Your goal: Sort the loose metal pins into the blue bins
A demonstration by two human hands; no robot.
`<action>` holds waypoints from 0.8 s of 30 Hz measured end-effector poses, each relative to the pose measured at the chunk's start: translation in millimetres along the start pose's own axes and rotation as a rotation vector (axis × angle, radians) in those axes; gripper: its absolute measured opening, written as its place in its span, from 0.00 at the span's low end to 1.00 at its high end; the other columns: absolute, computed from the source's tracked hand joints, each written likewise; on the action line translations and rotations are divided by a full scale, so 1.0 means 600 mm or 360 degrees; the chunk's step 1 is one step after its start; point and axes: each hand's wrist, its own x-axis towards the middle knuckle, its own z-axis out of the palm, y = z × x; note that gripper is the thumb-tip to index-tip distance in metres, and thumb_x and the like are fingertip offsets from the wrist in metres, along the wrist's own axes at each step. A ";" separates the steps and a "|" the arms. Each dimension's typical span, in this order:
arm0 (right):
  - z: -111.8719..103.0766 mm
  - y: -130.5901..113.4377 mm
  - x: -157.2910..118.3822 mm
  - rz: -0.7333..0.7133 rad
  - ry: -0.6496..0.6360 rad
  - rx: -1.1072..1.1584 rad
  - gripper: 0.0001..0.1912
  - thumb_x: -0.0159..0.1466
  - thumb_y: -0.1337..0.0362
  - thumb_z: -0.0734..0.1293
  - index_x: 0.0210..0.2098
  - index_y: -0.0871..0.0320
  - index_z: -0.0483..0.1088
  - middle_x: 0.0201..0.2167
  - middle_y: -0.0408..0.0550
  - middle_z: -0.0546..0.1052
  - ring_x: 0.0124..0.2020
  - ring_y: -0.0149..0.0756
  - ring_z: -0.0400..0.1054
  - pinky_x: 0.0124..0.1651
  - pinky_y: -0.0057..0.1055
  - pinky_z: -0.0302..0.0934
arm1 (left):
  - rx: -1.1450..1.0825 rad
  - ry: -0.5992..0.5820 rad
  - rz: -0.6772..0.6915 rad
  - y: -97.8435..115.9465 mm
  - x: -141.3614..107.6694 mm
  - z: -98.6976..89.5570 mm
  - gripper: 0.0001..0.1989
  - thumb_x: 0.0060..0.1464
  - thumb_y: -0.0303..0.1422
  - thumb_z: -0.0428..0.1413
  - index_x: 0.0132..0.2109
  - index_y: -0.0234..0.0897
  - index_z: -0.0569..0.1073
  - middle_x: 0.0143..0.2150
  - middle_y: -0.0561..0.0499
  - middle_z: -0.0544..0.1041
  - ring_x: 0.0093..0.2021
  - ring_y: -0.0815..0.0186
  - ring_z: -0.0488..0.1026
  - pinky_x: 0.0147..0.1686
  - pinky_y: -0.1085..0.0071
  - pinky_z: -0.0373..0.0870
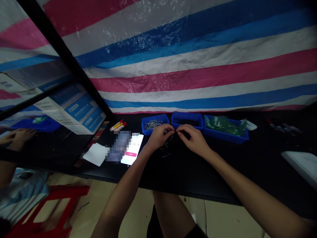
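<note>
My left hand (160, 135) and my right hand (189, 137) are close together over the black table (195, 172), thumbs and forefingers pinched toward each other. A small dark piece, too small to name, shows between the fingertips. Below my left hand a few thin metal pins (166, 154) lie on the table. Behind it a blue bin (146, 123) holds many metal pins. The middle blue bin (187, 116) has dark contents. In the right blue bin (237, 138) lie green plastic packets (223, 125).
A lit phone (132, 150), white paper (95, 154) and red-yellow sticks (118, 125) lie to the left. A white object (300, 165) is at the right. Behind a black frame (59, 49) show boxes (81, 107) and another person's hands (21, 136).
</note>
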 end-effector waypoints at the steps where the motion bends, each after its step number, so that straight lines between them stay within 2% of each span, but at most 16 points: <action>1: -0.001 -0.002 0.000 -0.0046 -0.0034 -0.0024 0.07 0.67 0.67 0.62 0.40 0.53 0.71 0.39 0.47 0.77 0.43 0.40 0.70 0.49 0.40 0.63 | 0.0021 -0.0004 0.0027 0.000 0.000 0.000 0.05 0.58 0.30 0.58 0.41 0.37 0.77 0.37 0.51 0.80 0.35 0.68 0.74 0.39 0.73 0.68; 5: -0.002 -0.008 0.000 -0.0129 -0.0112 -0.0062 0.07 0.67 0.66 0.62 0.40 0.53 0.72 0.39 0.48 0.77 0.43 0.40 0.70 0.48 0.40 0.63 | 0.0089 -0.0031 0.0125 0.001 0.000 0.000 0.05 0.58 0.28 0.57 0.41 0.38 0.77 0.38 0.51 0.78 0.36 0.68 0.73 0.39 0.72 0.68; 7: -0.005 -0.009 0.002 -0.0131 -0.0105 -0.0093 0.08 0.68 0.65 0.61 0.40 0.53 0.73 0.39 0.48 0.77 0.43 0.40 0.69 0.49 0.41 0.63 | 0.0115 0.0009 0.0145 0.001 -0.001 0.000 0.07 0.59 0.28 0.57 0.44 0.39 0.76 0.39 0.51 0.78 0.35 0.69 0.72 0.39 0.71 0.68; 11: -0.017 0.007 0.006 0.0051 0.0184 -0.0375 0.12 0.69 0.61 0.59 0.43 0.54 0.74 0.42 0.51 0.78 0.46 0.46 0.69 0.51 0.48 0.61 | 0.0251 0.0171 0.0079 0.001 -0.004 -0.002 0.15 0.59 0.31 0.57 0.53 0.40 0.72 0.42 0.50 0.77 0.31 0.70 0.70 0.38 0.71 0.69; 15: -0.029 0.023 0.004 0.0240 0.0372 -0.0783 0.14 0.67 0.58 0.61 0.46 0.53 0.75 0.53 0.56 0.72 0.55 0.56 0.62 0.54 0.57 0.56 | 0.0705 -0.0059 0.0116 0.004 -0.009 -0.007 0.08 0.60 0.37 0.57 0.45 0.40 0.75 0.38 0.51 0.77 0.34 0.66 0.72 0.34 0.72 0.66; 18: -0.030 0.019 0.002 0.0231 0.0432 -0.0885 0.13 0.67 0.58 0.62 0.43 0.54 0.76 0.61 0.58 0.64 0.60 0.59 0.56 0.54 0.58 0.56 | 0.0985 -0.0255 0.0143 0.010 -0.014 -0.007 0.12 0.60 0.42 0.56 0.39 0.39 0.77 0.38 0.47 0.77 0.35 0.63 0.74 0.32 0.71 0.65; 21: -0.027 0.007 0.001 0.0175 0.0450 -0.0899 0.11 0.67 0.60 0.62 0.40 0.54 0.76 0.60 0.56 0.65 0.59 0.57 0.56 0.55 0.57 0.56 | 0.1144 -0.0416 0.0138 0.014 -0.015 -0.006 0.14 0.60 0.43 0.56 0.36 0.37 0.78 0.37 0.45 0.77 0.34 0.60 0.75 0.31 0.70 0.65; 24: -0.023 -0.001 0.001 0.0117 0.0432 -0.0874 0.10 0.67 0.61 0.62 0.38 0.54 0.76 0.58 0.56 0.66 0.58 0.57 0.58 0.53 0.56 0.57 | 0.1221 -0.0509 0.0109 0.012 -0.014 -0.005 0.11 0.58 0.40 0.58 0.37 0.37 0.78 0.37 0.44 0.78 0.34 0.58 0.76 0.30 0.69 0.65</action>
